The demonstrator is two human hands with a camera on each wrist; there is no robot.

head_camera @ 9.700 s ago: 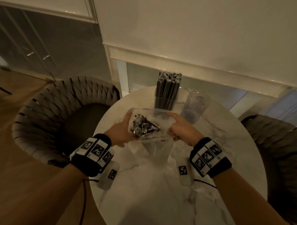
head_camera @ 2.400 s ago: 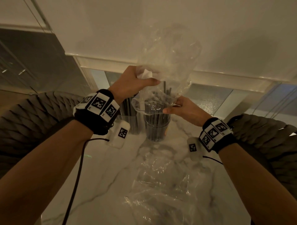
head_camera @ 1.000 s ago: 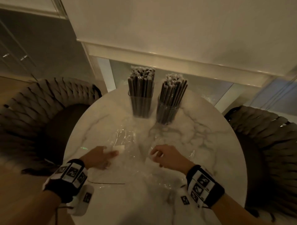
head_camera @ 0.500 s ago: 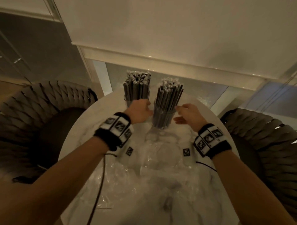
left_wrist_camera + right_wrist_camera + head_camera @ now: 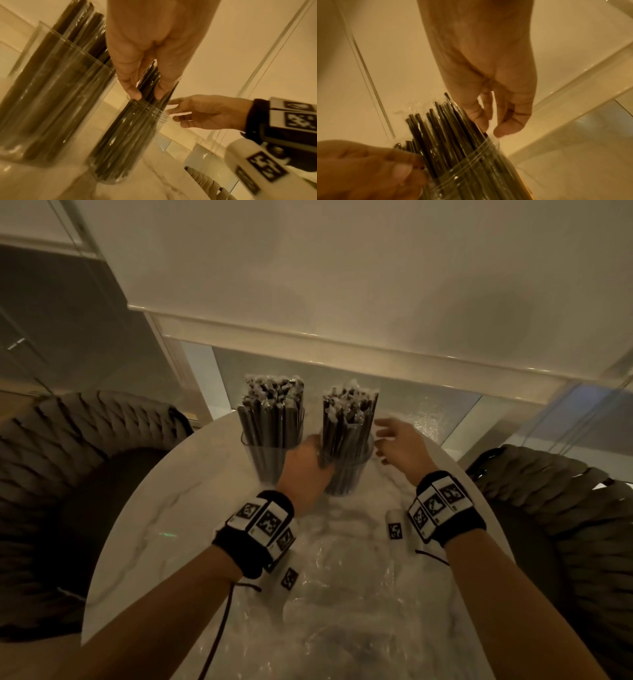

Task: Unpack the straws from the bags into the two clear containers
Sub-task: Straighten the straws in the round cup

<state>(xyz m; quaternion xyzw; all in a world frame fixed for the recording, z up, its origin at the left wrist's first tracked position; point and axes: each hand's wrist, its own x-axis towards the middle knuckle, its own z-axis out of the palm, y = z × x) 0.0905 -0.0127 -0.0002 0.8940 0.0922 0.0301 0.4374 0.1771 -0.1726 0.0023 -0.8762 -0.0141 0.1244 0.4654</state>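
Both hands have closed in on the right container (image 5: 346, 470): left hand (image 5: 305, 467) pinches its straws (image 5: 347, 419) at the rim, right hand (image 5: 399, 446) hovers spread beside it. Left container (image 5: 265, 453) stands just beside; empty bags (image 5: 346, 594) cover the near table (image 5: 144, 529).

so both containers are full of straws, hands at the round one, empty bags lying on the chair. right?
Not the chair. The head view shows the empty bags lying on the marble table, in front of the containers. The rest holds: the square container and the round container are full of straws, with the left hand and right hand at the round one.
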